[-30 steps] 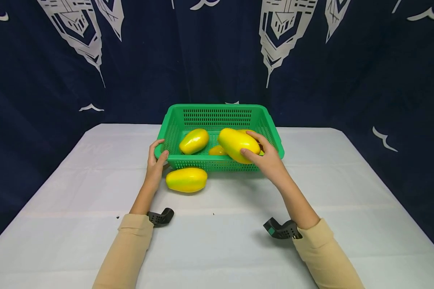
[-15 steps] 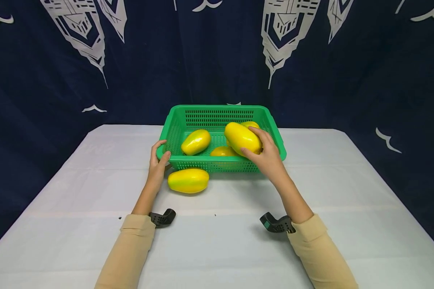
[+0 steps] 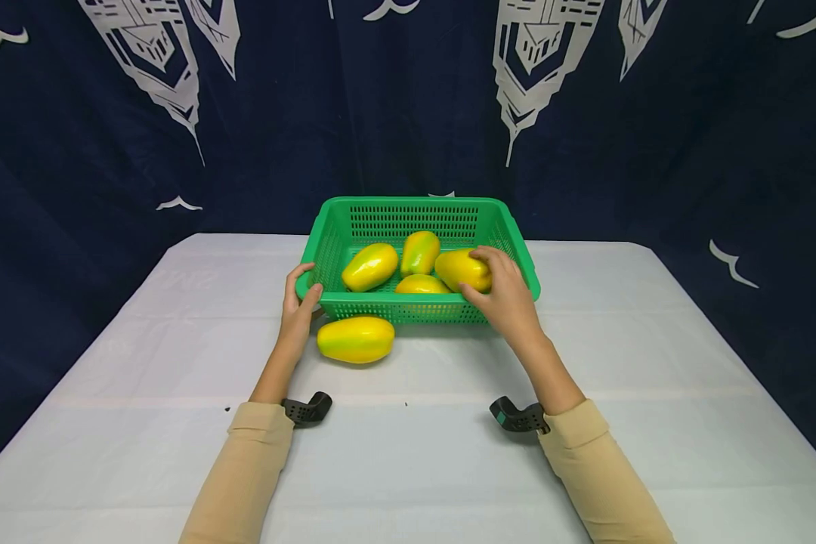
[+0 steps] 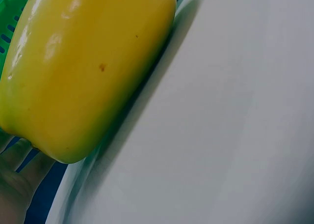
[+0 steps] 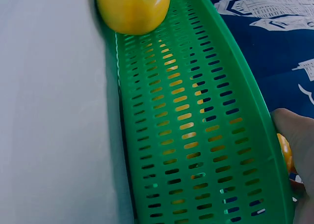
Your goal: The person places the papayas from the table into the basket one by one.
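My left hand [image 3: 299, 306] grips the front left corner of a green plastic basket [image 3: 421, 298], thumb in front and fingers round the side. Inside the basket's right part, my right hand [image 3: 510, 302] holds a yellow papaya [image 3: 457, 267] between thumb and fingers, low among the others. Three more papayas lie in the basket: one on the left [image 3: 370, 267], one behind [image 3: 420, 253], one by the front wall [image 3: 421, 285], partly hidden. Another papaya [image 3: 356, 339] lies on the table before the basket; it fills much of the left wrist view [image 4: 88, 62].
A white cloth covers the table [image 3: 408, 468]. Behind it hangs a dark blue curtain [image 3: 353, 106] with white printed shapes. A black wrist mount [image 3: 307, 409] sits on the left wrist and another mount [image 3: 519, 415] on the right.
My right hand has lowered its papaya from above the front rim into the basket's right part, uncovering the papaya behind. My left hand has kept its grip on the basket corner.
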{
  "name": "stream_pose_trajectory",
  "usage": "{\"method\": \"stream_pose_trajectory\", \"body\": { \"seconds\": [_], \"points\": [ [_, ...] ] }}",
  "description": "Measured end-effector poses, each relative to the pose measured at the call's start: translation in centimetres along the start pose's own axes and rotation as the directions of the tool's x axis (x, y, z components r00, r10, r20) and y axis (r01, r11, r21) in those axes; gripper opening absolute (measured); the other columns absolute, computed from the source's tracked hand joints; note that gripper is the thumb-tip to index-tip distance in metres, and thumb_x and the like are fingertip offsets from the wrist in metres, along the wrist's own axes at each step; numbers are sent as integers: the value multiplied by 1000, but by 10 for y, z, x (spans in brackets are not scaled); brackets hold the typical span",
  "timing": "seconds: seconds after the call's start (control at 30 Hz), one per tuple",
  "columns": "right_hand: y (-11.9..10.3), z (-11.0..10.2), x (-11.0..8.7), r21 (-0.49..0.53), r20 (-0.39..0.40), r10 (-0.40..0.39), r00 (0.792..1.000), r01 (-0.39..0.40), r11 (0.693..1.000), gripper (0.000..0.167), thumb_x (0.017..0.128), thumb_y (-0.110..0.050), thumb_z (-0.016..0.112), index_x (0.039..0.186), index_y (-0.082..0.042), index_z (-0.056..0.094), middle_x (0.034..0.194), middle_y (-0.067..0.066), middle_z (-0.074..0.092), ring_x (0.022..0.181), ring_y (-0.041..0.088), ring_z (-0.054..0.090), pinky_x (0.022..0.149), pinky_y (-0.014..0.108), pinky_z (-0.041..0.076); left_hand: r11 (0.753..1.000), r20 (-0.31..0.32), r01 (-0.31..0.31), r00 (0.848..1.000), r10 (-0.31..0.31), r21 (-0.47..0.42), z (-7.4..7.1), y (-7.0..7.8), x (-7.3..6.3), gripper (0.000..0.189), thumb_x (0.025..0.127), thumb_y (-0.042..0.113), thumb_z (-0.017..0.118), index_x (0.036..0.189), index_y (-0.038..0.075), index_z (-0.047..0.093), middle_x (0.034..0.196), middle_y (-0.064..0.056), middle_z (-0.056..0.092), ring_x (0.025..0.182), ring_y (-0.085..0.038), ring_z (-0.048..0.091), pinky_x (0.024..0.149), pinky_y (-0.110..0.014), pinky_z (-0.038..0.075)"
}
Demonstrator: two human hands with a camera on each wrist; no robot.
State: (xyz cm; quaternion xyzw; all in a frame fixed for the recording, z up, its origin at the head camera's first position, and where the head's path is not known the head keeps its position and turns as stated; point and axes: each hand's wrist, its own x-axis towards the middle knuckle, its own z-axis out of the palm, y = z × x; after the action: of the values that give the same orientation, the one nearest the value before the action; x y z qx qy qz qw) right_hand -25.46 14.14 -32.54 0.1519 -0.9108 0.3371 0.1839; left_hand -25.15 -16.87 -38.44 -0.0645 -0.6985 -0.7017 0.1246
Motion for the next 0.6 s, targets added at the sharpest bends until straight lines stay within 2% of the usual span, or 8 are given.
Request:
{"method": "stream_pose_trajectory", "body": {
  "seconds": [0.13, 0.33, 0.6],
  "points": [
    [-2, 0, -2, -42, 12, -7, 1000, 7, 999, 44, 84, -22, 63, 123, -7, 50, 136, 10, 42, 125, 30, 37, 100, 47, 34, 1000, 3, 1, 1000, -1, -3, 0, -1, 0, 48, 92, 28, 44, 137, 19, 28, 144, -8, 20, 116, -27, 36, 97, -52, 36],
    [-2, 0, -4, -56, 18, -15, 1000, 16, 998, 44, 85, -24, 62, 125, -9, 49, 136, 10, 41, 125, 30, 36, 100, 47, 35, 1000, -2, 21, 1000, -21, 3, 0, -1, 0, 49, 92, 26, 44, 137, 20, 27, 148, -5, 16, 119, -27, 35, 97, -54, 35],
    [-3, -7, -3, 29, -16, -16, 1000, 17, 999, 48, 85, -22, 62, 128, -9, 46, 136, 13, 39, 128, 32, 33, 105, 49, 28, 999, -6, 28, 1000, -28, 23, 0, 0, -1, 49, 92, 28, 44, 137, 22, 27, 148, -5, 14, 118, -30, 35, 98, -56, 34]
  ]
}}
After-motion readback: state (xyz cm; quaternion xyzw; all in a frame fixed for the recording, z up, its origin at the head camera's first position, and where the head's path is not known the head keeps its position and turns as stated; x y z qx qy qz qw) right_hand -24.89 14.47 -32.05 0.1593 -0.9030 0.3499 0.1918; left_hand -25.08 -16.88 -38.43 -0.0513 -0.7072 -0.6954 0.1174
